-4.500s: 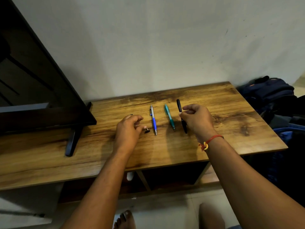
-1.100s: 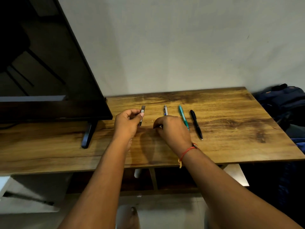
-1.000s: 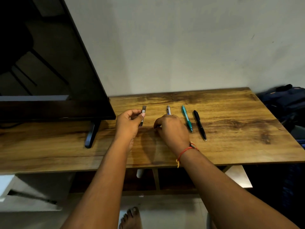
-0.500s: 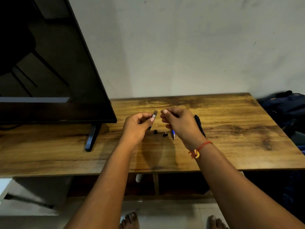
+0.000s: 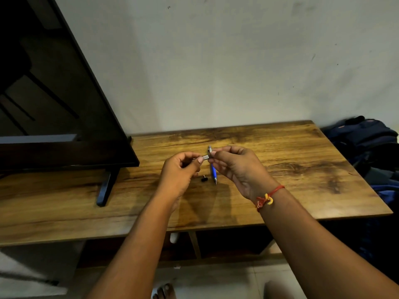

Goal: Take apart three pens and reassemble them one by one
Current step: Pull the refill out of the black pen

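A small grey pen piece is pinched in the left hand, up over the middle of the wooden table. The right hand pinches tight at its right end (I cannot tell what it holds). Below lies a blue pen, with a tiny black bit just left of its tip. A dark TV stands far left.

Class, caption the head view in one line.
The left hand and right hand pinch a grey part above a blue pen and black piece on the table.
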